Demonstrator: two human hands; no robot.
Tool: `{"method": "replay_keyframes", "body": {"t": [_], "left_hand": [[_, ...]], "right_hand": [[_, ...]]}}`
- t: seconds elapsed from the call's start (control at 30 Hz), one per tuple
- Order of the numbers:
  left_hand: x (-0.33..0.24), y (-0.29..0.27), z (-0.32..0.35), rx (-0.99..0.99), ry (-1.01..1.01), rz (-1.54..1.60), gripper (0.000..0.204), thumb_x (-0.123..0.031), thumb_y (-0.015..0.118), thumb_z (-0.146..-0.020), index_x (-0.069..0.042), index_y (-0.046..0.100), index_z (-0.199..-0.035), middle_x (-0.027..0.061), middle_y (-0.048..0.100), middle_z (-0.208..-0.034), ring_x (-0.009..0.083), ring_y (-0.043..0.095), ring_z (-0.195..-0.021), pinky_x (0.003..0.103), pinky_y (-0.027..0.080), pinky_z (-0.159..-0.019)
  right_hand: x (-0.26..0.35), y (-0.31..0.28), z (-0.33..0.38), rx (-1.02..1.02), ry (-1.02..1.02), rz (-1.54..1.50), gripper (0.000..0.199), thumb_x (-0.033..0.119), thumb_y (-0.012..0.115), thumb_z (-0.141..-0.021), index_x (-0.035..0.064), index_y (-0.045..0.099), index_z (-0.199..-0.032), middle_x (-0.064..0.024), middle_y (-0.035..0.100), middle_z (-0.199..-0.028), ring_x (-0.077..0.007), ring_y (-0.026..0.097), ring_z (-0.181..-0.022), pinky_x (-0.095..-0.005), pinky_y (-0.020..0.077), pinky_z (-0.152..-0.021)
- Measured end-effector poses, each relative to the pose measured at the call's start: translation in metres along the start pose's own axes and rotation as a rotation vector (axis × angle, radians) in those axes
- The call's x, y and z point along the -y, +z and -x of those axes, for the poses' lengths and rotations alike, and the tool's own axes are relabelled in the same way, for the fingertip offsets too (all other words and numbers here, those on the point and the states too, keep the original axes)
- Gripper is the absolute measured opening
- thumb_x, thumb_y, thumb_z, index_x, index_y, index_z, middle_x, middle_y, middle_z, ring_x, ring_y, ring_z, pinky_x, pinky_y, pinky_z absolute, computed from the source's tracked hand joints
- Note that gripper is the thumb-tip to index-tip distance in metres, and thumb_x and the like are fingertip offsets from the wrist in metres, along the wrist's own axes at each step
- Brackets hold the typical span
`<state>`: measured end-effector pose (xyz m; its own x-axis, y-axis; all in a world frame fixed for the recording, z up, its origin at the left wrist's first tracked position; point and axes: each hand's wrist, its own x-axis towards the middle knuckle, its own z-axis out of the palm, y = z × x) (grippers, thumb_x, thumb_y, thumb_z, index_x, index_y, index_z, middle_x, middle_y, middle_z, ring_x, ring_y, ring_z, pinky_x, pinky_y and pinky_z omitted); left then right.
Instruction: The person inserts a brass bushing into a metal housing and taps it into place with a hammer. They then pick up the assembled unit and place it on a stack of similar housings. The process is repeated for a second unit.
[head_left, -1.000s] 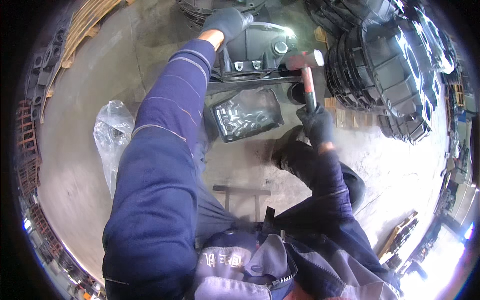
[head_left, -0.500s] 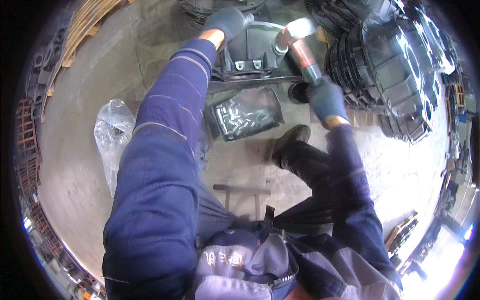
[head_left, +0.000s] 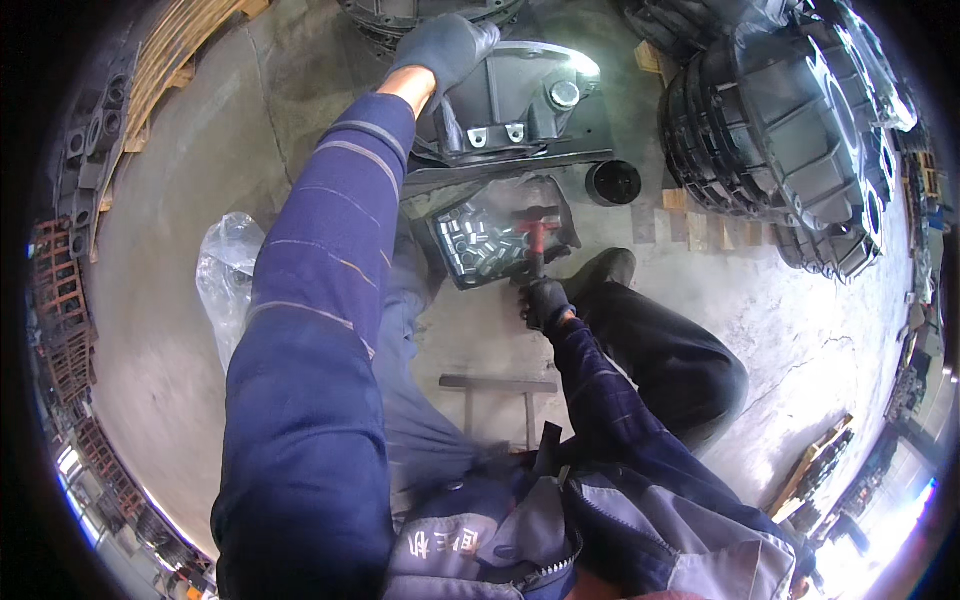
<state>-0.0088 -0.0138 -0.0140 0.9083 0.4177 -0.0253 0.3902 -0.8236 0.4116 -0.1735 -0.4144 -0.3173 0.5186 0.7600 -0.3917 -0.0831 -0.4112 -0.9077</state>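
Observation:
My left hand (head_left: 447,52), in a dark glove, is closed on the upper left edge of a dark cast metal housing (head_left: 512,90). A bright round metal piece (head_left: 564,95) sits in a boss at the housing's right. My right hand (head_left: 545,303), gloved too, is wrapped round the handle of a red-headed hammer (head_left: 537,232). The hammer is over the right part of a black lined tray (head_left: 558,195). Several short silver metal sleeves (head_left: 470,240) lie loose in that tray, in front of the housing.
Large ribbed dark castings (head_left: 760,120) are stacked on wooden supports at the right. A black round cup (head_left: 613,183) stands beside the tray. Clear plastic bag (head_left: 225,270) lies on the floor at left; a metal stand (head_left: 497,384) is between my legs. Another casting (head_left: 385,20) is at the far side.
My right hand has brought the hammer from the boss at the housing's right back toward me, down to the tray. My left hand stays on the housing.

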Motion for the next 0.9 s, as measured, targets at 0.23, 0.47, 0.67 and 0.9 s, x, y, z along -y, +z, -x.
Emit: {"method": "replay_keyframes", "body": {"t": [0.23,0.47,0.67,0.9], "left_hand": [[0.000,-0.001,-0.003,0.037,0.002,-0.046,0.060,-0.052,0.045,-0.101,-0.001,0.075,-0.111,0.0284,0.069,-0.116,0.0471,0.065,-0.112,0.053,0.049,-0.098],[0.001,-0.001,-0.001,-0.001,-0.001,-0.039,0.060,-0.053,0.046,-0.101,-0.002,0.075,-0.112,0.0276,0.069,-0.117,0.0463,0.065,-0.113,0.052,0.049,-0.099],[0.003,0.000,-0.005,0.055,-0.037,-0.037,0.060,-0.054,0.048,-0.100,-0.002,0.075,-0.113,0.0260,0.069,-0.122,0.0436,0.065,-0.117,0.051,0.049,-0.101],[0.000,-0.004,-0.004,0.068,-0.011,-0.062,0.065,-0.058,0.042,-0.102,-0.003,0.077,-0.106,0.0262,0.072,-0.111,0.0450,0.068,-0.108,0.052,0.051,-0.098]], "right_hand": [[0.155,-0.080,-0.045,-0.877,-0.045,0.480,0.047,0.036,0.074,-0.088,0.0022,0.067,-0.121,-0.0217,0.071,-0.108,-0.0436,0.068,-0.101,-0.0487,0.0548,-0.088],[0.345,-0.142,-0.131,-0.711,-0.345,0.927,0.041,0.040,0.078,-0.084,0.0113,0.073,-0.113,-0.0156,0.074,-0.108,-0.0351,0.071,-0.093,-0.0430,0.0578,-0.082],[0.350,-0.167,-0.093,-0.828,-0.532,0.483,0.029,0.031,0.078,-0.089,0.0040,0.075,-0.099,-0.0086,0.078,-0.088,-0.0185,0.074,-0.080,-0.0335,0.0577,-0.075],[0.187,-0.101,-0.056,-0.680,0.110,0.101,0.027,0.026,0.081,-0.082,0.0018,0.075,-0.093,-0.0157,0.077,-0.086,-0.0244,0.075,-0.080,-0.0357,0.0570,-0.073]]}}
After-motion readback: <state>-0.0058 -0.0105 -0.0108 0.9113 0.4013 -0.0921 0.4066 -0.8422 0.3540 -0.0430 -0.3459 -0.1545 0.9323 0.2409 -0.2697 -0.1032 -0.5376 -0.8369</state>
